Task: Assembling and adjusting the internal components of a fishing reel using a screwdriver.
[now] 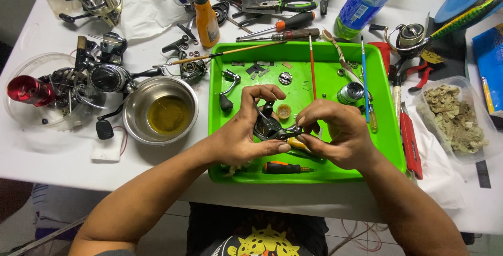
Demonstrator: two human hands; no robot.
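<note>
Over a bright green tray, my left hand grips a dark metal fishing reel body from the left. My right hand pinches the same part from the right, fingertips meeting the left thumb. Under the hands lies a small screwdriver with an orange and black handle. Beside the fingers sits a small tan cap. A black-knobbed reel handle, a silver spool and small loose parts rest in the tray. Thin brushes lean across its far rim.
A steel bowl of yellowish oil stands left of the tray. Further left are dismantled reels and a clear dish with a red spool. An orange bottle, pliers, screwdrivers and a plastic bottle lie behind. A tub of rags sits right.
</note>
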